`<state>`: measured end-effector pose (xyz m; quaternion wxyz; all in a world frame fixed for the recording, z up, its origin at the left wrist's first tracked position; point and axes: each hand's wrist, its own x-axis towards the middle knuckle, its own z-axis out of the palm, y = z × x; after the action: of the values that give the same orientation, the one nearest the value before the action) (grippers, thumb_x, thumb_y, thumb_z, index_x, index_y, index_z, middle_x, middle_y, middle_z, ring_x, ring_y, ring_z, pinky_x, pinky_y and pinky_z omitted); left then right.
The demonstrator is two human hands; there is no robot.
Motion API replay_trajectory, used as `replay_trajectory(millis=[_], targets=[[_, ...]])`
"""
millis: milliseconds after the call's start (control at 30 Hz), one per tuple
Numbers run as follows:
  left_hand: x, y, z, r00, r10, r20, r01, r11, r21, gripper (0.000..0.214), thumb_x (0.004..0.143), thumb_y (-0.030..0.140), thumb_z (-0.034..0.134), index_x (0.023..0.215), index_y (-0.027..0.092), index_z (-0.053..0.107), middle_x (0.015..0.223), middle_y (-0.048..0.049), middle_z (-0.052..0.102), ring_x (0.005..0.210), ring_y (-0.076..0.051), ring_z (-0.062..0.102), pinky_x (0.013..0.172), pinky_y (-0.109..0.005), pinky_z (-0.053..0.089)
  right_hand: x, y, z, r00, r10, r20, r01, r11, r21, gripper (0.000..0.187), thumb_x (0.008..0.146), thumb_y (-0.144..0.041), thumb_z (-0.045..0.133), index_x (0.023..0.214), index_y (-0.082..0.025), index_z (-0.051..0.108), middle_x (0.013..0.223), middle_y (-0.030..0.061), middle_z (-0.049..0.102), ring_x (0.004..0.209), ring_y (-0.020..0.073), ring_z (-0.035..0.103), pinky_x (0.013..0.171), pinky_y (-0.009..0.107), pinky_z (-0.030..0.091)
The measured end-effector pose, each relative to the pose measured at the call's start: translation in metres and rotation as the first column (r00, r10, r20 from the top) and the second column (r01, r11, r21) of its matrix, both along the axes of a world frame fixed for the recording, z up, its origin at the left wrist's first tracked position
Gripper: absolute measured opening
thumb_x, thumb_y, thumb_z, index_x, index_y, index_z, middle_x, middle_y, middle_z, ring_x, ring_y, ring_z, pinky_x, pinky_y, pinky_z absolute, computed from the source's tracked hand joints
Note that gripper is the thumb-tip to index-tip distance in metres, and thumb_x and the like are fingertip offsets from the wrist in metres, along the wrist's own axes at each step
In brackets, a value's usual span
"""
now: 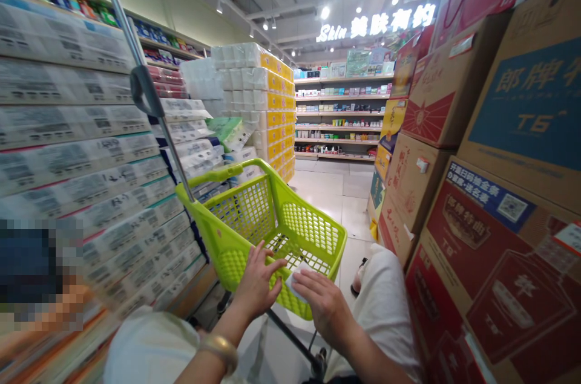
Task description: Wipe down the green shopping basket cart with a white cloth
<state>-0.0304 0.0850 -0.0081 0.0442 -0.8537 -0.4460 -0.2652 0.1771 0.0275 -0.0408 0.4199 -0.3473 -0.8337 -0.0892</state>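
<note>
The right hand closes its fingers on a small white packet, which points toward the open left hand, spread just beside it over the green shopping basket.

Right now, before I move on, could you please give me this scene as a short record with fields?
Left hand: open, fingers spread over the cart's near edge
Right hand: on a white item, above the cart
Cart: lime-green mesh
Left wrist: gold bangle
Aisle left: stacked tissue packs
Aisle right: stacked cartons
Ahead: shelves
</note>
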Motion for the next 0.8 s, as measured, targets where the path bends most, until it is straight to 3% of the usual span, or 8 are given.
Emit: replay_trajectory(millis=[300,567,800], targets=[[-0.001,0.003,-0.006,0.999,-0.013,0.051,0.012,1.000,0.018,0.031,0.072,0.018,0.058,0.098,0.026,0.070,0.105,-0.0077,0.055,0.131,-0.037,0.038,0.111,-0.068,0.028,0.014,-0.013,-0.009,1.000,0.028,-0.015,-0.027,0.999,0.019,0.035,0.096,-0.009,0.042,0.121,-0.021,0.063,0.122,0.0061,0.069,0.122,0.0177,0.058,0.102,0.036,0.050],[0.001,0.001,-0.003,0.998,-0.001,0.059,0.001,1.000,-0.010,0.030,0.072,0.016,0.056,0.097,0.026,0.070,0.103,-0.0082,0.055,0.131,-0.038,0.038,0.108,-0.069,0.030,-0.006,0.007,0.006,0.999,0.041,0.014,-0.042,0.999,0.027,0.033,0.097,-0.013,0.039,0.116,-0.020,0.065,0.120,0.0051,0.070,0.118,0.0193,0.061,0.098,0.035,0.053],[-0.002,0.002,-0.001,0.998,-0.001,0.064,0.003,1.000,-0.027,0.029,0.072,0.015,0.056,0.095,0.025,0.070,0.104,-0.0081,0.055,0.131,-0.038,0.039,0.111,-0.069,0.026,0.034,-0.013,-0.011,0.999,0.001,-0.040,-0.001,1.000,-0.010,0.035,0.096,-0.009,0.040,0.117,-0.022,0.065,0.119,0.0067,0.070,0.121,0.0181,0.060,0.099,0.036,0.053]])
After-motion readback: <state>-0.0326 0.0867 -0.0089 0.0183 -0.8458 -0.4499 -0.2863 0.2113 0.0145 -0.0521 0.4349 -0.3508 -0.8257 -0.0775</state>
